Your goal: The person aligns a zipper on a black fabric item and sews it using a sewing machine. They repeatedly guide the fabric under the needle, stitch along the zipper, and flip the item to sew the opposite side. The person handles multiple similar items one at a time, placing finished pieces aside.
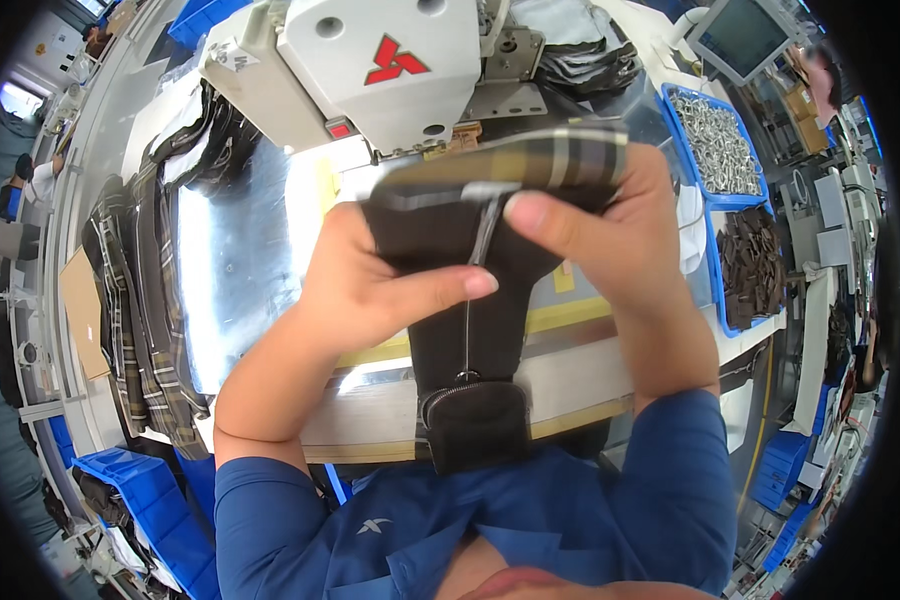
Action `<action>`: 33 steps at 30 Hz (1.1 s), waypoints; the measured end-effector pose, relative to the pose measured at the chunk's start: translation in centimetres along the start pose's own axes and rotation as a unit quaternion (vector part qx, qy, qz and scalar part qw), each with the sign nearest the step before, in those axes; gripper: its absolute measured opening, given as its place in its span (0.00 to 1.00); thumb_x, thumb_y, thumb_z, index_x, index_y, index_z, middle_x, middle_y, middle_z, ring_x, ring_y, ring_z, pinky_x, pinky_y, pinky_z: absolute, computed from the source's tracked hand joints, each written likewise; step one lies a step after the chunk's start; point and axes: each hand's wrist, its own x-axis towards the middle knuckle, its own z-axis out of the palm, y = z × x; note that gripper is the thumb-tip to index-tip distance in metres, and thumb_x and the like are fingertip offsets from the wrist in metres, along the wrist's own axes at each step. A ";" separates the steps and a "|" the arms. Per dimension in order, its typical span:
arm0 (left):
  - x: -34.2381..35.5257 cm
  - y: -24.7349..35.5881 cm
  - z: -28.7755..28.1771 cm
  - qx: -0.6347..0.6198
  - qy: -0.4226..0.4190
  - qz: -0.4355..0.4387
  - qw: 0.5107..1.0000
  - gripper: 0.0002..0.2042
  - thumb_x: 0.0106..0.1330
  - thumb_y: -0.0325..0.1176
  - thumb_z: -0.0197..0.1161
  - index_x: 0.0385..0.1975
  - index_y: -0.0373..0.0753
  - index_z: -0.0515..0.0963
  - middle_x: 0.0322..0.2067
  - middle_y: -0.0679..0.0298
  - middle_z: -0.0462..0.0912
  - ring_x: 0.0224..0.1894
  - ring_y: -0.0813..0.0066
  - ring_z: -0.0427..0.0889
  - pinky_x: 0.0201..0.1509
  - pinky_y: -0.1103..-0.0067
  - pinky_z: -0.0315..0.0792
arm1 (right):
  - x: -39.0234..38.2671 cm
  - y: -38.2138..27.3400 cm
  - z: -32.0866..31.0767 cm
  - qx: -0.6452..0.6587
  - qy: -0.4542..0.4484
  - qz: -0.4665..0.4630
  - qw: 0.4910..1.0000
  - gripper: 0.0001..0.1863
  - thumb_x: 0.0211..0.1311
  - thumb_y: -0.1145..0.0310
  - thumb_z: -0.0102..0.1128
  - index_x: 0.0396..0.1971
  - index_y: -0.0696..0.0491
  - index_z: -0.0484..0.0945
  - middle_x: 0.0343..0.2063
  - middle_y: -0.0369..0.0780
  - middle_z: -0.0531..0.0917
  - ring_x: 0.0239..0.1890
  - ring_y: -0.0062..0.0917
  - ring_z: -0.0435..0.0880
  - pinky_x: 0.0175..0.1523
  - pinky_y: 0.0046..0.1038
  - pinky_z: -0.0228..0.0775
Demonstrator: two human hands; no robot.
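Note:
Both hands hold up one black fabric piece [468, 335] in front of a white sewing machine [370, 95]. Along its upper edge runs a folded plaid band [510, 165] in olive, grey and white, slightly blurred. My left hand [355, 285] grips the left side, its thumb lying across the front. On the other side, my right hand [610, 230] pinches the upper right part, thumb pressing near a grey strip at the middle. Below hangs a small black pouch [477, 420] with a curved zip, reaching over the table's near edge. The fingers behind the fabric are hidden.
At the left lie long stacks of plaid fabric [140, 310] and a brown cardboard piece [85, 310]. Blue trays with metal hardware [712, 140] and dark brown pieces [750, 265] stand at the right. A monitor [740, 38] is behind them; blue bins [150, 510] stand lower left.

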 end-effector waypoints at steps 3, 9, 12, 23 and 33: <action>-0.6 0.1 -0.1 0.084 0.020 0.070 0.994 0.14 0.64 0.22 0.78 0.49 0.32 0.88 0.41 0.58 0.93 0.40 0.73 0.90 0.47 0.75 0.82 | 0.0 -0.5 -0.3 -0.002 -0.070 -0.016 0.997 0.16 0.60 0.73 0.77 0.47 0.61 0.90 0.43 0.40 0.93 0.42 0.18 0.88 0.48 0.23 0.79; -0.6 -0.2 -0.5 0.204 -0.066 0.169 0.962 0.17 0.58 0.21 0.79 0.48 0.36 0.90 0.46 0.52 0.92 0.43 0.55 0.92 0.49 0.73 0.84 | -0.4 -3.8 -1.2 0.015 -0.078 0.164 0.983 0.38 0.38 0.75 0.84 0.56 0.64 0.82 0.48 0.43 0.90 0.49 0.27 0.89 0.57 0.28 0.79; -0.8 -0.6 0.0 0.239 -0.065 0.205 0.947 0.18 0.54 0.23 0.79 0.47 0.40 0.90 0.49 0.52 0.92 0.46 0.51 0.92 0.50 0.71 0.84 | -0.6 -3.1 -0.8 0.010 -0.056 0.155 0.986 0.37 0.40 0.81 0.84 0.56 0.62 0.81 0.47 0.41 0.90 0.49 0.25 0.89 0.56 0.29 0.80; -2.2 -1.8 -0.5 0.336 0.112 0.340 0.871 0.18 0.50 0.31 0.82 0.43 0.41 0.90 0.44 0.59 0.87 0.42 0.59 0.84 0.41 0.65 0.78 | -1.0 -0.4 0.3 0.038 -0.038 0.140 0.989 0.35 0.56 0.72 0.82 0.63 0.61 0.75 0.47 0.40 0.89 0.48 0.23 0.86 0.53 0.28 0.80; -3.3 0.5 0.9 0.568 0.040 0.432 0.699 0.17 0.48 0.30 0.78 0.41 0.52 0.90 0.41 0.76 0.82 0.46 0.72 0.76 0.48 0.72 0.67 | -1.3 -0.3 0.4 -0.063 -0.042 0.113 0.991 0.28 0.57 0.73 0.80 0.57 0.59 0.80 0.43 0.37 0.86 0.43 0.19 0.82 0.48 0.27 0.76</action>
